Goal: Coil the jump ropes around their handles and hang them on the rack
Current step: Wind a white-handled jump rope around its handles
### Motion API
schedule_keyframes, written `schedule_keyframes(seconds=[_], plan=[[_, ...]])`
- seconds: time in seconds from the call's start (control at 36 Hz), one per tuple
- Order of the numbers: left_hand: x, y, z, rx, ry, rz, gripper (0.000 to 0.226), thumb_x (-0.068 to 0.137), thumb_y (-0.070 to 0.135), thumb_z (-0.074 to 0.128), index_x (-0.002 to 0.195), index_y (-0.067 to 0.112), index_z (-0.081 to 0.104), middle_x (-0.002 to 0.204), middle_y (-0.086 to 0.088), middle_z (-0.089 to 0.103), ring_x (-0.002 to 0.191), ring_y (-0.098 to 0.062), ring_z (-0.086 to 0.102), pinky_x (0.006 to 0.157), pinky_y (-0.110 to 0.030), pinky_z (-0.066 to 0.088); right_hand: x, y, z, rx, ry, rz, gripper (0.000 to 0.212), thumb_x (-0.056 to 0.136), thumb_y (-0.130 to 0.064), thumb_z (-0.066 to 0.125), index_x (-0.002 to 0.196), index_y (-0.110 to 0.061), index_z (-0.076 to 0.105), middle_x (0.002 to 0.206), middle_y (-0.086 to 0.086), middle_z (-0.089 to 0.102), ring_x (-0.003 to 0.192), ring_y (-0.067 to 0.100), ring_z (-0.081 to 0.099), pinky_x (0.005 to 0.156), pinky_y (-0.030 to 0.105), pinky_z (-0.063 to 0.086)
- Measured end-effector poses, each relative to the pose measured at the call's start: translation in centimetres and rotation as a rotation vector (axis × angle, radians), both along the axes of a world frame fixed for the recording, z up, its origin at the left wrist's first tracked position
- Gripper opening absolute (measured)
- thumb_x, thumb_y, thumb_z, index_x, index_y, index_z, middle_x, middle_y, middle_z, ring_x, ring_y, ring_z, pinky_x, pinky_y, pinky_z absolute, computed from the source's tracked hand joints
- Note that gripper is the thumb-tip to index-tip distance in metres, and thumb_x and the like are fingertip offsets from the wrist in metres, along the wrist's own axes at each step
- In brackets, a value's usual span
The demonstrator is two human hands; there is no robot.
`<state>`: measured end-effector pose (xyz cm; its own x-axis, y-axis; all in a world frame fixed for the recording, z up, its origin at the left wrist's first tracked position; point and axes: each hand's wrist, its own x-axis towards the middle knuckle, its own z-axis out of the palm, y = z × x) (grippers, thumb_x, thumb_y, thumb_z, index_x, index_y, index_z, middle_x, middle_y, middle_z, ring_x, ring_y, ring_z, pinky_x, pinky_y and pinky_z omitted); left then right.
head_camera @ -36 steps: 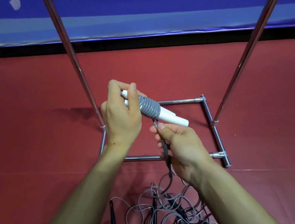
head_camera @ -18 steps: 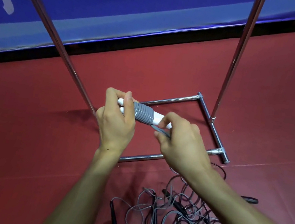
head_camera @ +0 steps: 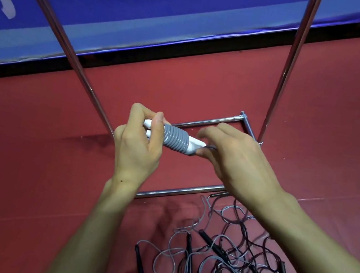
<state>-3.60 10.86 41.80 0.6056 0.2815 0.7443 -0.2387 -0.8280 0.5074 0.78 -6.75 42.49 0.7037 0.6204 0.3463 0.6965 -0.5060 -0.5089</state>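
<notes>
Above the base of the rack [head_camera: 179, 190], our left hand [head_camera: 135, 150] grips the paired white handles [head_camera: 196, 144] while our right hand [head_camera: 236, 163] pinches the grey rope [head_camera: 175, 139] beside its wound turns. Light, springy stuff, we judge: hold the stiff handles firmly and keep the loose end taut.

I can't read any txt from here: blue banner [head_camera: 197, 7] shows only white marks [head_camera: 7, 4] at left edge & top, cut off, nothing legible.
</notes>
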Motion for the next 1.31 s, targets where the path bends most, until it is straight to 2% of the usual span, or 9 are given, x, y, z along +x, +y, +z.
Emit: schedule_keyframes(seconds=[0.11, 0.22, 0.44, 0.53, 0.72, 0.83, 1.0, 1.11, 1.31], plan=[[-0.4, 0.3, 0.1, 0.049, 0.058, -0.075, 0.019, 0.097, 0.022, 0.049, 0.082, 0.010, 0.048, 0.074, -0.002, 0.070, 0.056, -0.023, 0.064, 0.052, -0.039, 0.046, 0.4, -0.4, -0.4, -0.095, -0.073, 0.077, 0.033, 0.095, -0.046, 0.046, 0.093, -0.017, 0.061, 0.088, -0.005, 0.047, 0.077, 0.035, 0.057, 0.060, 0.046, 0.049], [-0.8, 0.1, 0.0, 0.033, 0.142, -0.187, 0.016, 0.097, 0.026, 0.049, 0.082, 0.022, 0.047, 0.073, 0.000, 0.069, 0.057, -0.024, 0.064, 0.052, -0.043, 0.048, 0.9, -0.9, -0.8, -0.064, -0.017, 0.195, 0.008, 0.090, -0.037, 0.064, 0.089, -0.029, 0.062, 0.090, -0.013, 0.043, 0.074, 0.024, 0.056, 0.061, 0.042, 0.050], [-1.2, 0.0, 0.6, -0.304, 0.270, -0.351, 0.021, 0.094, 0.031, 0.052, 0.075, 0.038, 0.047, 0.073, 0.000, 0.071, 0.067, -0.034, 0.067, 0.059, -0.053, 0.051, 2.2, -1.5, 0.4, 0.003, 0.227, 0.372, 0.011, 0.083, -0.030, 0.068, 0.084, -0.020, 0.074, 0.074, -0.012, 0.067, 0.066, 0.006, 0.059, 0.063, 0.016, 0.042], [-1.2, 0.2, 0.9, -0.377, 0.293, -0.361, 0.021, 0.093, 0.032, 0.054, 0.074, 0.036, 0.047, 0.071, -0.005, 0.071, 0.068, -0.032, 0.068, 0.062, -0.052, 0.053, 2.3, -1.6, 0.1, -0.005, 0.218, 0.378, 0.005, 0.085, -0.021, 0.071, 0.088, -0.018, 0.074, 0.074, -0.009, 0.071, 0.065, 0.012, 0.062, 0.063, 0.021, 0.045], [-1.4, 0.3, 1.3, -0.563, 0.315, -0.421, 0.020, 0.094, 0.018, 0.052, 0.077, 0.013, 0.043, 0.068, -0.010, 0.070, 0.062, -0.025, 0.066, 0.058, -0.040, 0.053, 2.2, -1.7, -0.1, 0.062, 0.196, 0.409, 0.011, 0.088, -0.022, 0.063, 0.094, -0.018, 0.071, 0.077, -0.009, 0.070, 0.068, 0.009, 0.061, 0.063, 0.013, 0.043], [-1.6, 0.4, 1.4, -0.638, 0.325, -0.471, 0.020, 0.094, 0.016, 0.050, 0.077, 0.010, 0.040, 0.066, -0.011, 0.070, 0.058, -0.023, 0.065, 0.053, -0.031, 0.051, 2.0, -1.7, 0.3, 0.139, 0.269, 0.452, 0.019, 0.090, -0.023, 0.063, 0.102, -0.034, 0.054, 0.078, -0.008, 0.066, 0.068, 0.019, 0.060, 0.064, 0.025, 0.048], [-1.6, 0.4, 1.5, -0.722, 0.312, -0.513, 0.020, 0.094, 0.014, 0.049, 0.078, 0.007, 0.039, 0.062, -0.012, 0.067, 0.054, -0.022, 0.063, 0.049, -0.023, 0.047, 1.7, -1.6, 0.5, 0.071, 0.170, 0.491, 0.010, 0.093, -0.010, 0.054, 0.091, -0.020, 0.056, 0.075, -0.012, 0.056, 0.067, 0.015, 0.049, 0.063, 0.017, 0.039], [-1.5, 0.2, 1.4, -0.773, 0.304, -0.536, 0.020, 0.093, 0.014, 0.049, 0.077, 0.008, 0.039, 0.061, -0.012, 0.067, 0.057, -0.026, 0.063, 0.053, -0.030, 0.050, 1.6, -1.6, 0.4, 0.060, 0.179, 0.468, 0.024, 0.090, -0.006, 0.048, 0.088, -0.029, 0.051, 0.072, -0.003, 0.054, 0.066, 0.017, 0.046, 0.060, 0.023, 0.039], [-1.4, 0.1, 1.4, -0.864, 0.245, -0.516, 0.018, 0.092, 0.015, 0.049, 0.079, 0.007, 0.040, 0.060, -0.014, 0.065, 0.056, -0.030, 0.062, 0.057, -0.038, 0.053, 1.4, -1.4, -0.1, 0.250, 0.402, 0.426, 0.019, 0.087, 0.000, 0.053, 0.083, -0.014, 0.065, 0.069, -0.017, 0.056, 0.059, 0.003, 0.045, 0.058, 0.010, 0.034]])
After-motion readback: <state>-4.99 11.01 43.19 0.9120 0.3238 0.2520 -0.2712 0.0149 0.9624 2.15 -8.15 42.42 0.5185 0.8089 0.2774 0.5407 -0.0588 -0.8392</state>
